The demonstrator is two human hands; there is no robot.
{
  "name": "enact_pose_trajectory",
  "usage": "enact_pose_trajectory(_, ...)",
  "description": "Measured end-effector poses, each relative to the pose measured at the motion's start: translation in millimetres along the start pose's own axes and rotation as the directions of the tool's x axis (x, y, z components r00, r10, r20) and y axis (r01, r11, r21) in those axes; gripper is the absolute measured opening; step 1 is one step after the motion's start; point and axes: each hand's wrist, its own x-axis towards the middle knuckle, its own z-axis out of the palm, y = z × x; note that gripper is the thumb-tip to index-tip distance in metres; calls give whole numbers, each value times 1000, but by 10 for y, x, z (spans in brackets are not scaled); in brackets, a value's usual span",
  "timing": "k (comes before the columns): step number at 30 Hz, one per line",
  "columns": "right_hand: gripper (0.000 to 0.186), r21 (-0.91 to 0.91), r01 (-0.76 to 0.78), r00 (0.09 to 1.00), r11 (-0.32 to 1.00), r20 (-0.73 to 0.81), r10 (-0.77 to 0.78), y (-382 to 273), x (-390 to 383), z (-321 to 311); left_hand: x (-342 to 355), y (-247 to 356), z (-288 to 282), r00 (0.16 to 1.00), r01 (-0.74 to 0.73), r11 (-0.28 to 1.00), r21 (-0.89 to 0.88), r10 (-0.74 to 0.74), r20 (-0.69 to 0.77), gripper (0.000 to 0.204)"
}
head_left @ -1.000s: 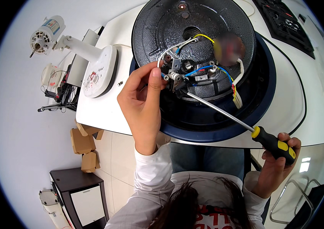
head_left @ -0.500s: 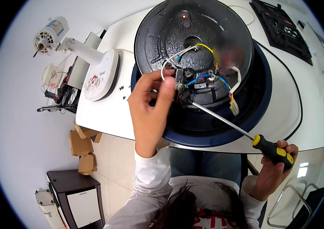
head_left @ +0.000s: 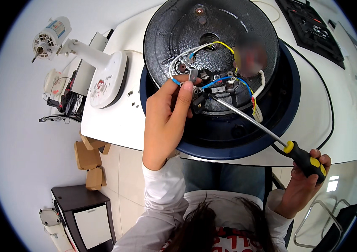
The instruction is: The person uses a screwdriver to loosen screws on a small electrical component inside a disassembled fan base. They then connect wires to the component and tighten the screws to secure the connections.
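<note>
My left hand [head_left: 164,119] pinches a small black electrical part with a metal tab [head_left: 198,104] between thumb and fingers. It sits at the near edge of a round, glossy black metal housing [head_left: 168,38], underside facing up. White, yellow and blue wires [head_left: 219,81] run across the housing. At the lower right, my right hand [head_left: 298,194] grips a screwdriver [head_left: 250,119] by its black and yellow handle. The screwdriver's tip lies beside the black part; whether it touches a screw cannot be told. A dark blue round basin [head_left: 229,153] lies beneath the housing.
The white table [head_left: 113,130] carries a white stand [head_left: 107,86] with a motor [head_left: 52,38], several small loose screws [head_left: 132,98], a black cable [head_left: 329,101] and a black tool case [head_left: 313,33]. Cardboard boxes [head_left: 88,155] and a dark cabinet [head_left: 81,197] stand at left.
The black part has turned and its metal tab now stands up by my left thumb. The screwdriver and my right hand have shifted slightly right and down.
</note>
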Motion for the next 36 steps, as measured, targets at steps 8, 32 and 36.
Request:
enact_pose_trajectory(8, 60, -20, -37, 996, 999, 83, 38, 9, 0, -21, 10, -8, -14, 1000, -4, 1000, 16, 3, 13, 29)
enact_pose_trajectory(32, 61, -163, 104, 991, 981, -60, -116, 86, -394, 89, 8, -41, -39, 999, 35, 998, 60, -37, 37, 36)
enact_pose_trajectory(36, 60, -205, 158, 974, 966, -129, -187, 17, -220, 45, 9, -34, -19, 1000, -1, 1000, 31, 0, 22, 32)
